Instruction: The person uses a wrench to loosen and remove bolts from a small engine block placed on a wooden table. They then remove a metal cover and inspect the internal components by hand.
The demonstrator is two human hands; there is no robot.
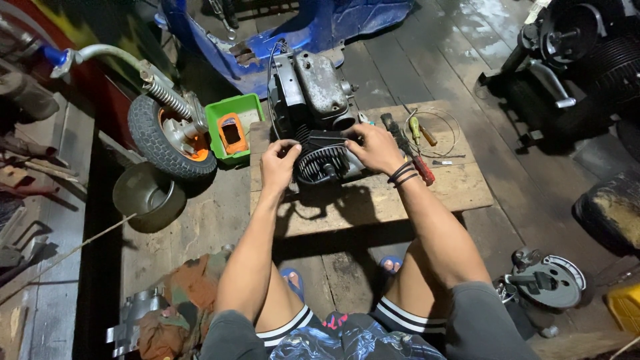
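Nearest the camera, the person's bare knees and dark striped shorts frame two forearms that reach forward and slightly inward over a low wooden platform. The left hand has its fingers curled over the left edge of a black finned cylinder, thumb side up, gripping the part. The right hand, with dark bands at the wrist, lies palm down on the cylinder's upper right side, fingers spread and pressed against it; whether they close around anything cannot be told. The cylinder sits at the front of a grey small engine standing on the platform, between the two hands. Just right of the right wrist lie a red-handled screwdriver and a yellow-handled screwdriver, with a loop of wire beyond. To the left of the engine stands a green plastic box holding an orange part, beside a small tyred wheel and a metal bowl. Farther off, a blue scooter body rests on the plank floor.
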